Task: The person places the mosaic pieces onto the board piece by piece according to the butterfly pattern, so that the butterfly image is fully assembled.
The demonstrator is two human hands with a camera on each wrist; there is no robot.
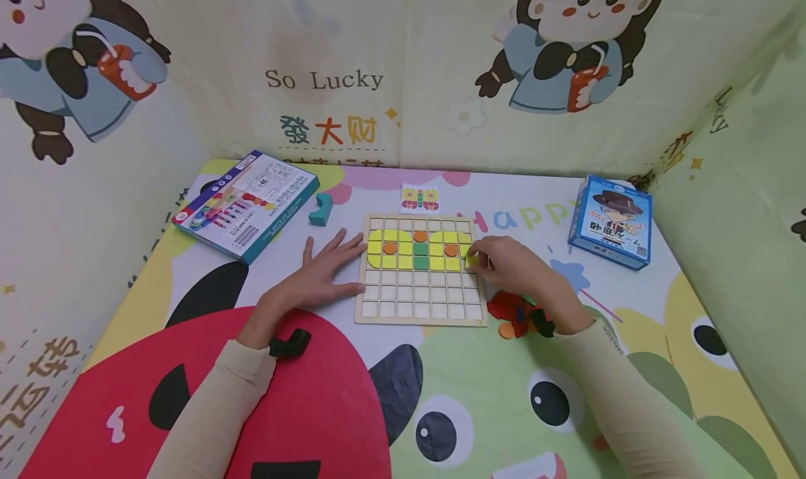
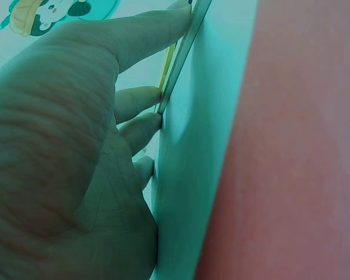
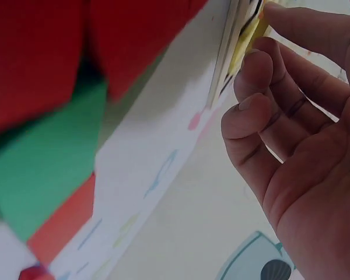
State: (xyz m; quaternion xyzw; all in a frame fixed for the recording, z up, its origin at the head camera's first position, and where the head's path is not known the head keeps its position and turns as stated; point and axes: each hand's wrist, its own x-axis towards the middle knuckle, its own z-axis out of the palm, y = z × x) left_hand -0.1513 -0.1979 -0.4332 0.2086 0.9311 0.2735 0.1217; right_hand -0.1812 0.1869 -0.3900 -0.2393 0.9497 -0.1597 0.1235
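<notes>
A wooden grid board lies on the table, its upper rows filled with yellow tiles, orange discs and green squares. My left hand rests with fingers spread against the board's left edge; in the left wrist view the fingertips touch the rim. At the board's right edge, my right hand pinches a small yellow tile between thumb and forefinger, over the end of the yellow row. Its exact shape is partly hidden by the fingers. A small butterfly pattern card lies behind the board.
Loose red pieces and an orange disc lie under the right wrist. A flat puzzle box and a teal block are at back left. A blue card box lies at back right.
</notes>
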